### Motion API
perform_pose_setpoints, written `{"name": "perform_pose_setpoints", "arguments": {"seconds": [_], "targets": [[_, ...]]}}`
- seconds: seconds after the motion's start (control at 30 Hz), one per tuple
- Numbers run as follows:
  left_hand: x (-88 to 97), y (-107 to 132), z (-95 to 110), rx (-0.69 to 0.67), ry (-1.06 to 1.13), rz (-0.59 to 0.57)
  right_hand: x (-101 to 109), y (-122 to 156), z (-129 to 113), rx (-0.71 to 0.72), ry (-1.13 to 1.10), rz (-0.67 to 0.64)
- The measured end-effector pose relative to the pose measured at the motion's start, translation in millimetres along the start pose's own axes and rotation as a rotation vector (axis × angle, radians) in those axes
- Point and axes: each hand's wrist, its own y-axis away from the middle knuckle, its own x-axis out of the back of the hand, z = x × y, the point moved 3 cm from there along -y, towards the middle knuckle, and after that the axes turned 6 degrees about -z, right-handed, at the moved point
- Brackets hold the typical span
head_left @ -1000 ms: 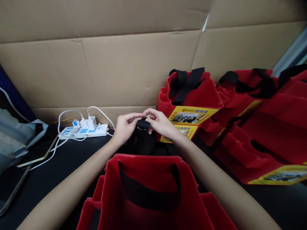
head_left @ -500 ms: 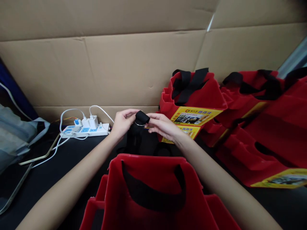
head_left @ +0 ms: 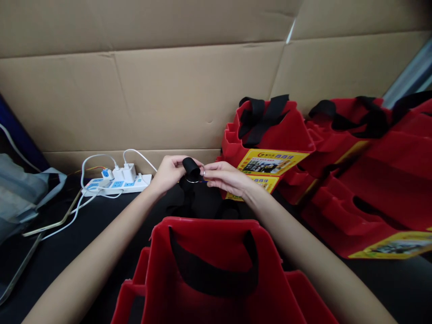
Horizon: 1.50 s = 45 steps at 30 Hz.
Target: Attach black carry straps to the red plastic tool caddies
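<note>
Beyond the red plastic tote (head_left: 216, 222), my left hand (head_left: 169, 173) pinches a black webbing strap (head_left: 191, 167) that is folded over into a loop. A thin metal ring (head_left: 204, 172) passes at the strap's fold, and the fingertips of my right hand (head_left: 227, 176) are closed on its right side. The strap runs down into the dark area behind the tote. Inside the tote's near opening, another black strap handle (head_left: 216, 279) hangs in a curve.
Several more red totes (head_left: 273, 130) with black handles and yellow labels (head_left: 270, 162) stand at the right. A white power strip (head_left: 135, 185) with plugs and cables lies at the left, near a grey plastic bag (head_left: 16, 193). Cardboard (head_left: 168, 99) forms the back wall.
The strap loop has turned and shifted slightly left. My right fingers have moved from the strap's edge onto the metal ring, which now shows more on the right. The view has shifted slightly.
</note>
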Motion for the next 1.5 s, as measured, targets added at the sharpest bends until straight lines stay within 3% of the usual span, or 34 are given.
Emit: {"name": "perform_pose_setpoints", "arguments": {"seconds": [0.2, 0.5, 0.77, 0.97, 1.13, 1.37, 1.5], "targets": [[9.9, -2.0, -4.4, 0.037, 0.023, -0.018, 2.5, -3.6, -1.8, 0.044, 0.150, 0.137], [27.7, 1.9, 1.8, 0.132, 0.005, -0.167, 14.6, -10.3, 17.1, 0.037, 0.643, 0.355], [40.2, 4.5, 19.2, 0.098, -0.188, -0.281, 1.1, -6.1, 6.3, 0.103, 0.779, 0.359], [40.1, 1.8, 21.8, -0.008, -0.203, -0.210, -8.1, 2.6, -18.8, 0.300, 0.649, 0.401], [35.8, 2.4, 26.4, -0.165, -0.005, -0.085, -14.2, 23.7, -45.2, 0.524, 0.662, 0.505], [10.9, 4.8, 22.9, -0.278, 0.207, 0.090, -26.5, 37.0, -61.7, 0.515, 0.592, 0.568], [-1.6, 9.8, 25.5, -0.196, 0.273, 0.035, -32.1, 36.5, -60.6, 0.438, 0.830, 0.533]]}}
